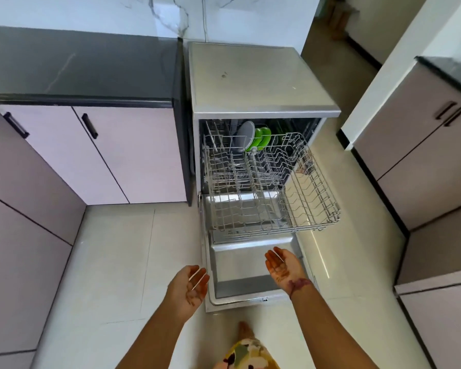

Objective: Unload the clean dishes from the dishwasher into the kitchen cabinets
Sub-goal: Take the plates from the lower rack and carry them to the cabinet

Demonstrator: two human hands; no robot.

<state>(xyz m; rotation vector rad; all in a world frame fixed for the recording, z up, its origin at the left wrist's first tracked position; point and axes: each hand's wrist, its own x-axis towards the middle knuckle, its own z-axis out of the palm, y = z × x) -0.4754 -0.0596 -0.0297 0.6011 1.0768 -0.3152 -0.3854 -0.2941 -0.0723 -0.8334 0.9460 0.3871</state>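
The silver dishwasher (261, 78) stands open with its door (250, 272) folded down to the floor. A wire rack (314, 193) is pulled far out over the door and looks bare. Deeper inside, a grey plate (245, 135) and two green dishes (262, 138) stand on edge. My left hand (189, 287) hovers at the door's left front corner, palm up, fingers relaxed, holding nothing. My right hand (284, 266) hovers above the door's right side, palm up and empty too.
Pink lower cabinets (123, 153) with black handles sit left of the dishwasher under a dark countertop (77, 65). More cabinets (434, 161) line the right side. Pale tiled floor (112, 275) lies between them. My foot (244, 328) shows below.
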